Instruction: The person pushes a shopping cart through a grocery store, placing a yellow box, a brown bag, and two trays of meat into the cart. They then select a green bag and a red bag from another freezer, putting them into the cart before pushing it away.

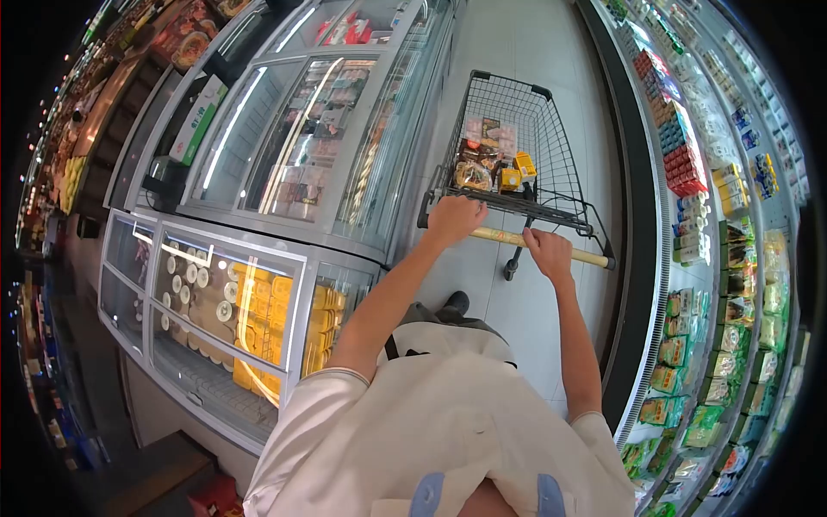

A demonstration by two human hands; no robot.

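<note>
My left hand (455, 221) is closed around the left part of a pale yellow handlebar (504, 237) on a black wire shopping cart (558, 164). Farther right on the same bar, my right hand (549, 253) is closed too. Inside the cart, near its handle end, lie yellow packs (510, 179), a pack of brownish food (473, 175) and pinkish trays (502, 136). The wrapping hides what exactly these goods are.
Glass-topped freezers (314, 138) line the left side, one holding yellow tubs (263, 302). Along the right runs an open shelf with packaged goods (685, 164) behind a dark edge (633, 224). Grey floor tiles (508, 43) stretch ahead between them.
</note>
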